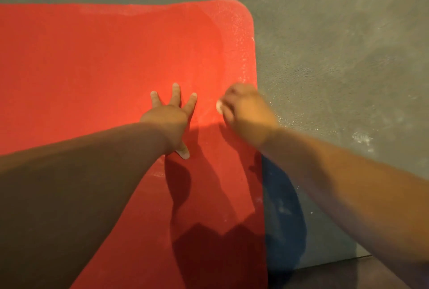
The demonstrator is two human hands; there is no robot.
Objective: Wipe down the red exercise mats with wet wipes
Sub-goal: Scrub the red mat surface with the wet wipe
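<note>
Left hand (166, 118) flat on red mat (92, 68), long axis sideways.

The right hand (246, 112) is motion-blurred, its wipe (219, 105) mostly hidden inside the fist; the mat (92, 68) runs off the frame's left edge.

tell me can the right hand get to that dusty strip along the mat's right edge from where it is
Probably yes. The right hand, closed on a wet wipe, sits beside the dusty strip of the red mat; nothing lies between, and the left hand is planted clear of it.
</note>
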